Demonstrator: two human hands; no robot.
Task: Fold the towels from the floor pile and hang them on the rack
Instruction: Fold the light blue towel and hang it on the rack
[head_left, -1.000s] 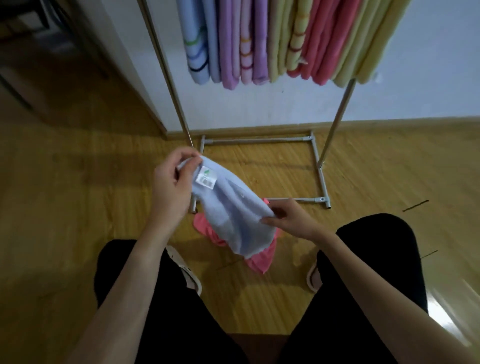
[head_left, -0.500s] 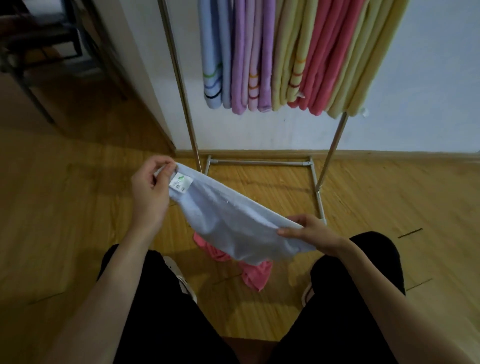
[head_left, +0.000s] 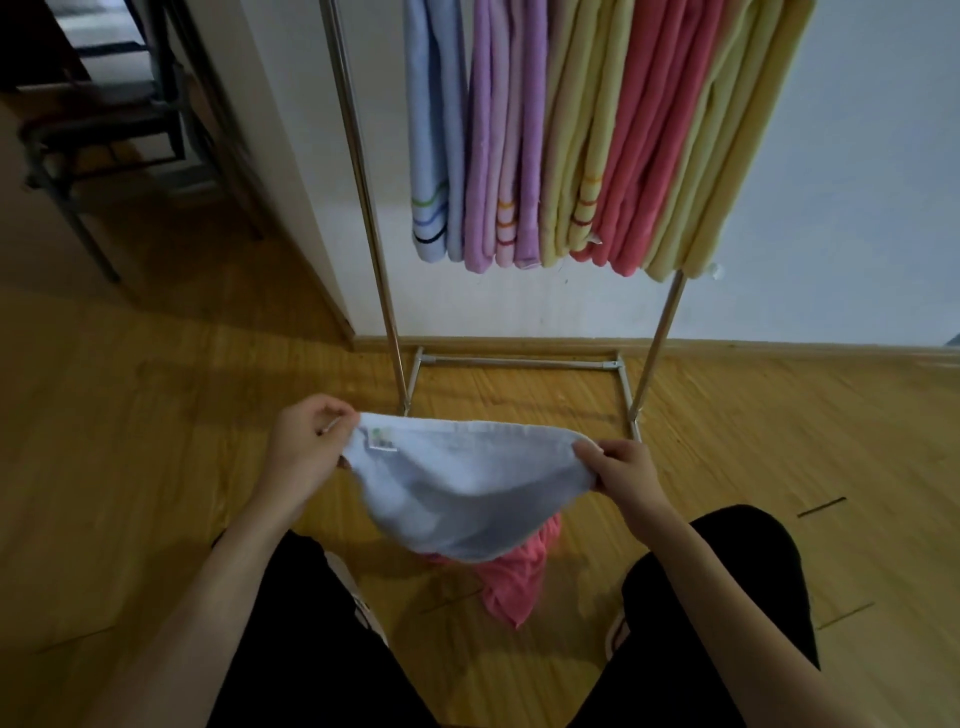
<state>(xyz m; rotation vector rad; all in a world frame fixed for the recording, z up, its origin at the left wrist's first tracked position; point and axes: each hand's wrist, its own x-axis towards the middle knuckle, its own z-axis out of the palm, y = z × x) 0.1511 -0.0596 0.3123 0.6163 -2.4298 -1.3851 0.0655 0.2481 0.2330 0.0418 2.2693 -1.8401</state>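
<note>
A pale blue towel with a small white label hangs stretched between my hands above the floor. My left hand pinches its left top corner beside the label. My right hand pinches the right top corner. The towel sags in the middle and hides part of a pink towel lying crumpled on the wooden floor between my knees. Straight ahead stands the metal rack, with several folded towels in blue, purple, yellow and pink hanging from it.
The rack's base frame lies on the floor against a white wall. A dark metal chair or table frame stands at the far left past a wall corner. My black-clad knees fill the bottom of the view.
My hands have moved apart and my right hand has risen, pulling the blue towel's top edge level and taut. The view has tilted up, showing more of the rack.
</note>
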